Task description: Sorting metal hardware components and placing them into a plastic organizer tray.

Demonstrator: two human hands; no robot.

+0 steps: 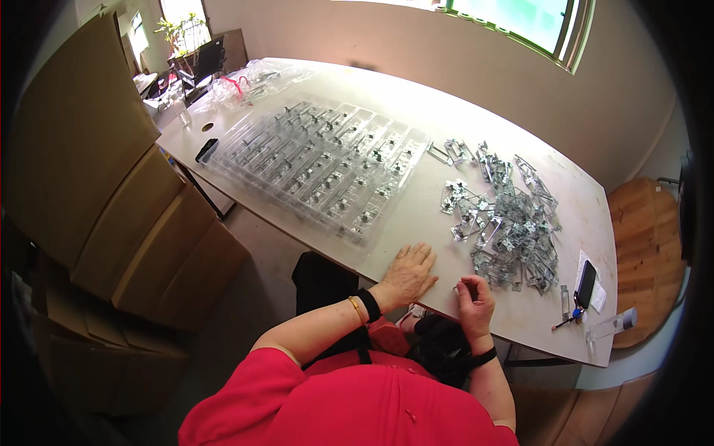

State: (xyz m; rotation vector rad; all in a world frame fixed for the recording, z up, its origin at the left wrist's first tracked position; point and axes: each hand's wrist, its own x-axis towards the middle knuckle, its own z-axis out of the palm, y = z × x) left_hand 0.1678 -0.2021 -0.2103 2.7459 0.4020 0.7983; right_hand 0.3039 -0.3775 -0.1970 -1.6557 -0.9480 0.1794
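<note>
Your left hand [406, 276] lies flat, grip released, on the worktop [431, 215], while your right hand [474, 299] pinches something too small to identify beside the metal parts pile [506, 230].

Daylight from the window, strong glare on the far desk.

You see the window [520, 18] at the top pour bright light on the desk [416, 215], washing out its far part; the near floor stays dimmer, the straight edges bend, and the corners go black from the fisheye.
</note>
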